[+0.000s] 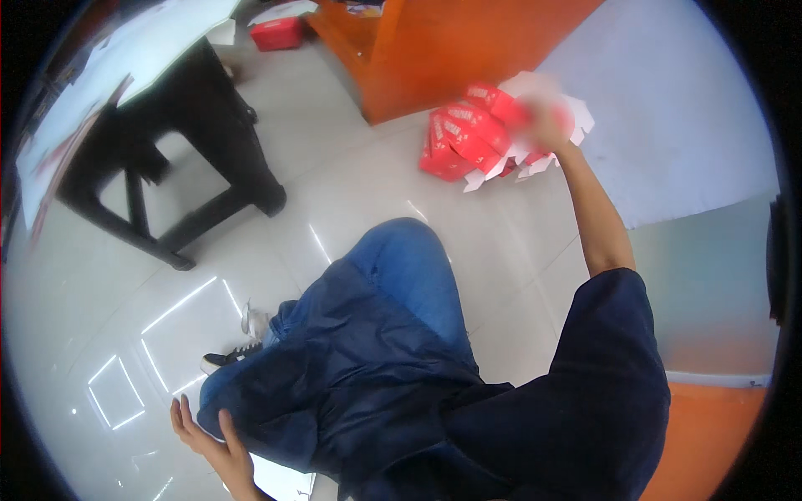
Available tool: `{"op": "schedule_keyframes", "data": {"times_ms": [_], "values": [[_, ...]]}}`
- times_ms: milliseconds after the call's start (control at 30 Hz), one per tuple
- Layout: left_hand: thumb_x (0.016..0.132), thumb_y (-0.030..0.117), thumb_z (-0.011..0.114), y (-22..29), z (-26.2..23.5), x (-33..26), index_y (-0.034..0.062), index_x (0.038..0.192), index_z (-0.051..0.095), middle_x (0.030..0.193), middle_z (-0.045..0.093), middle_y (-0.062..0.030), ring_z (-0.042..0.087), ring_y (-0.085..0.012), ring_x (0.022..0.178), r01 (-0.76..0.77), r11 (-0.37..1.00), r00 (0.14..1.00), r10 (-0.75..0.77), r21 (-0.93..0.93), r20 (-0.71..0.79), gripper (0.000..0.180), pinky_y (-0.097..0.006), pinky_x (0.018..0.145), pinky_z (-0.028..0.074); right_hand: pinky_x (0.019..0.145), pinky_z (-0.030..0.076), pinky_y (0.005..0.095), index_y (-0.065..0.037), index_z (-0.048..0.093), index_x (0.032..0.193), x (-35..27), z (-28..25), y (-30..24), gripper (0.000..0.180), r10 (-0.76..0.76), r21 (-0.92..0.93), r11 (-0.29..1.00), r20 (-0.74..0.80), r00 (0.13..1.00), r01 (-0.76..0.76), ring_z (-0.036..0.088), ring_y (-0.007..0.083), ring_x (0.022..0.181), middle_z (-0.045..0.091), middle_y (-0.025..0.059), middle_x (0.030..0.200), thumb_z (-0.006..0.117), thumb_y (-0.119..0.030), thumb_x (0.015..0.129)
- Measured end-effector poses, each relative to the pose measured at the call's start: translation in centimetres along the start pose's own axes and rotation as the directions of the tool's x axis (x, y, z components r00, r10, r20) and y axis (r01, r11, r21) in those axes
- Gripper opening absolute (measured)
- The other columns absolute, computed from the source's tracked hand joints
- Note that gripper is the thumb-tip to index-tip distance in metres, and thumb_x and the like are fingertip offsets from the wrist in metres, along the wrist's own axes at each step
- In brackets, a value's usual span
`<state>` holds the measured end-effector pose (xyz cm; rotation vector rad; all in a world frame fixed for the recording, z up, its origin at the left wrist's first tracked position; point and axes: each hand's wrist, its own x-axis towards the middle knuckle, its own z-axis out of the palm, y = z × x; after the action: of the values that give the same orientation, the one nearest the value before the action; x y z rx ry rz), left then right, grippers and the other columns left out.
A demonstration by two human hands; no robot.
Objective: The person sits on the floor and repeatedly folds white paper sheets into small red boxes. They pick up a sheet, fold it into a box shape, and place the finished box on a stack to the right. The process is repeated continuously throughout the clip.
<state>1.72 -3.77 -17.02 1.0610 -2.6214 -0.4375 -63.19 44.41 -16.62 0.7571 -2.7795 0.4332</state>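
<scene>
My right arm reaches far forward to a pile of red folded cardboard boxes (461, 138) with white flaps, on the floor at the far right. My right hand (548, 127) is at the right side of the pile, over a red box. Blur hides its fingers, so whether it grips anything does not show. Low at the left, my left hand (219, 451) is open beside my bent knee, fingers apart and holding nothing. A white sheet or board (282, 479) lies partly under my leg, close to the left wrist.
A black stool (225, 154) stands at the left, with white flat sheets (154, 42) stacked on top. Another red box (276, 34) sits at the back. An orange panel (451, 50) and a pale grey surface (668, 125) border the pile. I sit on glossy floor tiles (351, 184).
</scene>
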Motion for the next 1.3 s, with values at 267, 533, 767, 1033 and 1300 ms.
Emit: {"op": "schedule_keyframes", "data": {"times_ms": [267,533,767,1033,1300], "values": [[0.099,0.024,0.064,-14.4,3.5,-13.2,0.0010,0.147,0.042,0.148,0.041,-0.0227,0.039,-0.0384,0.138,0.576,0.807,0.816,-0.578,-0.130,0.024,0.058,-0.048,0.116,0.030,0.095,0.051,0.0405,-0.002,0.049,0.142,1.0,-0.5,-2.8,0.072,0.227,-0.113,0.972,0.223,0.948,-0.206,0.062,0.0305,0.112,0.064,0.0211,0.117,0.077,-0.027,0.081],[0.074,0.045,0.087,-16.2,14.5,-27.4,-0.0072,0.138,0.047,0.140,0.049,-0.0307,0.040,-0.0478,0.136,0.664,0.741,0.690,-0.658,0.098,0.302,0.092,-0.054,0.115,0.033,0.109,0.043,0.0427,0.000,0.052,0.140,-1.4,4.8,-7.3,0.056,-0.117,0.338,0.940,0.174,0.978,0.052,0.053,0.0304,0.131,0.056,0.0199,0.141,0.069,-0.032,0.097],[0.078,0.036,0.081,-14.5,13.5,-27.6,-0.0054,0.109,0.064,0.130,0.055,-0.0362,0.051,-0.0498,0.124,0.665,0.740,0.727,-0.672,0.098,0.139,0.055,-0.052,0.104,0.044,0.108,0.039,0.0429,-0.005,0.058,0.134,-14.9,10.1,-27.5,0.041,-0.466,0.282,0.881,0.369,0.804,0.381,0.053,0.0322,0.126,0.057,0.0168,0.135,0.061,-0.029,0.101],[0.087,0.016,0.067,-14.1,12.0,-26.7,-0.0037,0.083,0.072,0.083,0.069,-0.0277,0.067,-0.0460,0.081,0.667,0.745,0.720,-0.640,-0.012,0.268,0.020,-0.048,0.075,0.054,0.110,0.035,0.0480,-0.007,0.063,0.128,-16.4,8.9,-30.6,0.039,-0.522,0.082,0.848,0.299,0.799,0.523,0.050,0.0366,0.130,0.056,0.0159,0.138,0.061,-0.034,0.100],[0.091,0.018,0.070,-14.5,9.6,-26.2,-0.0052,0.095,0.075,0.090,0.074,-0.0224,0.072,-0.0329,0.087,0.760,0.621,0.645,-0.681,-0.195,0.346,0.024,-0.039,0.082,0.056,0.111,0.035,0.0472,-0.006,0.063,0.127,-16.6,8.9,-30.6,0.039,-0.515,0.104,0.855,0.286,0.808,0.508,0.050,0.0365,0.130,0.056,0.0158,0.138,0.061,-0.034,0.100]]}}
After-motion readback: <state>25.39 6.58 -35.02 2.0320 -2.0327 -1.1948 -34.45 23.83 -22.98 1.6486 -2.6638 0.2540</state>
